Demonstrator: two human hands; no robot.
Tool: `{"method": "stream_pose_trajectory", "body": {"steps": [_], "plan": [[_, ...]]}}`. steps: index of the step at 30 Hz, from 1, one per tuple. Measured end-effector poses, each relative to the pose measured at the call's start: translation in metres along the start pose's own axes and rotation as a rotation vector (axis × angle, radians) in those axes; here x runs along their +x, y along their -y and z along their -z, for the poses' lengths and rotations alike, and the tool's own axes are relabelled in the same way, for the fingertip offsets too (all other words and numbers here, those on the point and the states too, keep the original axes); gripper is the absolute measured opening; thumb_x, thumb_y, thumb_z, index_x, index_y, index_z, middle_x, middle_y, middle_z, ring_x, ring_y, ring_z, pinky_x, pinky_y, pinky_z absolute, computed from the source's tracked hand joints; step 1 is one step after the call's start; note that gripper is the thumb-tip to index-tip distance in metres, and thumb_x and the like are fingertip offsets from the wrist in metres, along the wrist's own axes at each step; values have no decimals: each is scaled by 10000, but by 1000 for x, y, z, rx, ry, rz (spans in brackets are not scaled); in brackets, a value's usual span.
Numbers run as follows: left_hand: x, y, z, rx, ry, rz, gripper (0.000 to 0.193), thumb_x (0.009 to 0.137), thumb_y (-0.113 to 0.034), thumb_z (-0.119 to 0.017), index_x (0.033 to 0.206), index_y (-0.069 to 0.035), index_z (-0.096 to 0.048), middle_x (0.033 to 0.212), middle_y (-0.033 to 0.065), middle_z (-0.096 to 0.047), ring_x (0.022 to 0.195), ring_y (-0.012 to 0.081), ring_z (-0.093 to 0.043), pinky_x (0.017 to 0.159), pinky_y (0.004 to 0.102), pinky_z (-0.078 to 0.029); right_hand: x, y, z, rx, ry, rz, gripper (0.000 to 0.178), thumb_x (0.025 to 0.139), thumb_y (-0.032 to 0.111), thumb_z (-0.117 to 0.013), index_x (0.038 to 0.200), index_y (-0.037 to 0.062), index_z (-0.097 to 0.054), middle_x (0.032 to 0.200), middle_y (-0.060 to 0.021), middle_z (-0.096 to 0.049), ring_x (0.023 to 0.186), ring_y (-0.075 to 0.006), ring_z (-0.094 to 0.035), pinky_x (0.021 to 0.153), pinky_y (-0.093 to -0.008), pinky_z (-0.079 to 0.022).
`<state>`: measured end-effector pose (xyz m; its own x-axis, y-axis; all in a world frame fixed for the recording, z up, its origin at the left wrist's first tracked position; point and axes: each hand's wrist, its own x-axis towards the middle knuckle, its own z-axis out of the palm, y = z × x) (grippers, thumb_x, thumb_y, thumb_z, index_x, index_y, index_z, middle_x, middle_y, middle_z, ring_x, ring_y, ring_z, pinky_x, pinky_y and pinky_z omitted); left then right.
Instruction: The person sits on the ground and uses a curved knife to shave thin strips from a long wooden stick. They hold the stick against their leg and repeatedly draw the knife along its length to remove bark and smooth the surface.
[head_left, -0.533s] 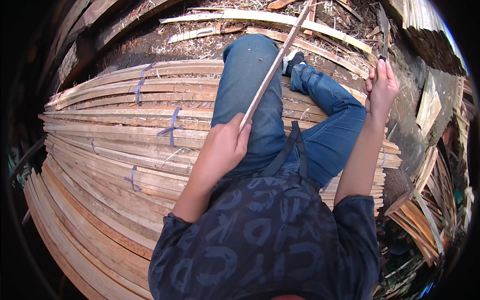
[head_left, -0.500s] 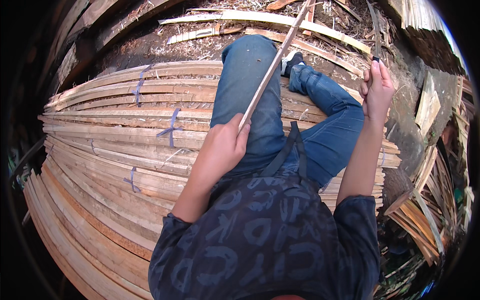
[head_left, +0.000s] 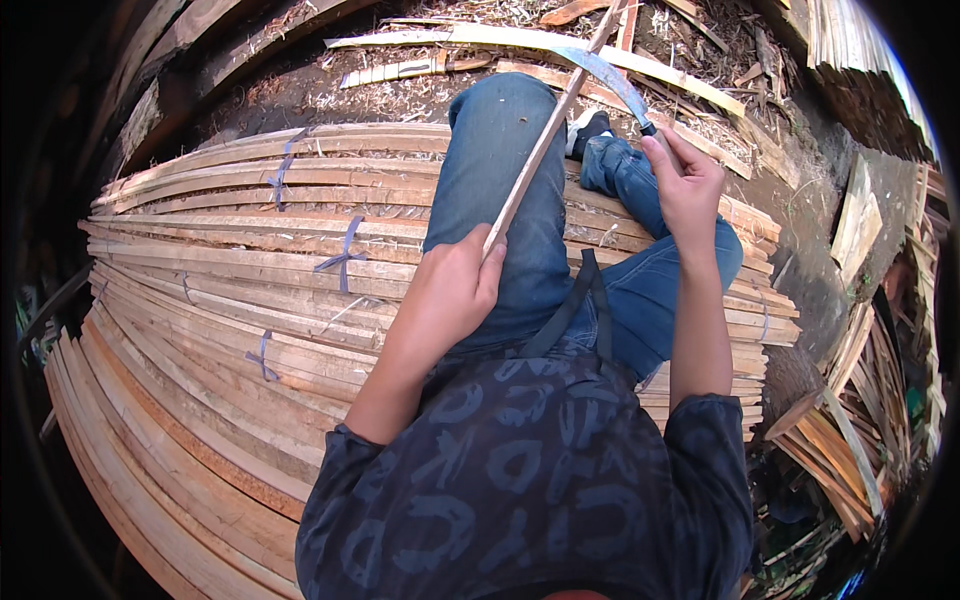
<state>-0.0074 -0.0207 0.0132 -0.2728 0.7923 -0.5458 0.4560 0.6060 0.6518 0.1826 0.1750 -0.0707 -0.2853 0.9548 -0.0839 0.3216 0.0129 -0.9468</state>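
Left hand [head_left: 452, 290] grips a wooden strip [head_left: 548, 135]; right hand [head_left: 686, 185] holds a curved blade [head_left: 608, 75].

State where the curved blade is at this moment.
In the head view the curved blade sits upper right of centre, held by the right hand, its edge against the thin wooden strip that the left hand grips above the knee.

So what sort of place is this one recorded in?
Probably an outdoor bamboo or wood-splitting yard: tied bundles of slats under the seated person, shavings on bare dirt ground, and a curved blade in the right hand against a thin strip.
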Motion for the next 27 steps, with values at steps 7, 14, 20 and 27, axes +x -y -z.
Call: {"method": "stream_pose_trajectory", "body": {"steps": [7,14,20,27], "plan": [[-5,4,-1,19,32,-7,260,978,-167,-495,1073,38,-624,639,141,-609,609,291,-648,592,380,-487,17,-11,29,-307,-341,163,296,883,130,-738,1097,-62,-666,770,-2,-675,684,-68,-585,586,-268,-467],[-3,0,-1,33,36,-6,256,979,-163,-494,1068,39,-623,637,137,-606,604,280,-646,587,376,-485,-11,-2,33,-48,100,22,261,923,126,-683,1111,-52,-645,796,-46,-648,627,-23,-548,523,-187,-413],[-4,0,-2,15,17,-32,251,980,-162,-498,1061,40,-621,631,139,-597,594,281,-636,582,376,-482,5,9,16,232,405,-337,306,968,177,-620,1192,-15,-536,750,-49,-628,459,-37,-463,351,-196,-319],[-1,-3,0,29,3,-29,244,978,-157,-501,1064,39,-619,636,144,-598,596,286,-636,580,377,-481,21,-22,10,-173,-108,83,281,915,164,-686,1100,-43,-644,734,-20,-617,661,-81,-568,614,-251,-470]]}}
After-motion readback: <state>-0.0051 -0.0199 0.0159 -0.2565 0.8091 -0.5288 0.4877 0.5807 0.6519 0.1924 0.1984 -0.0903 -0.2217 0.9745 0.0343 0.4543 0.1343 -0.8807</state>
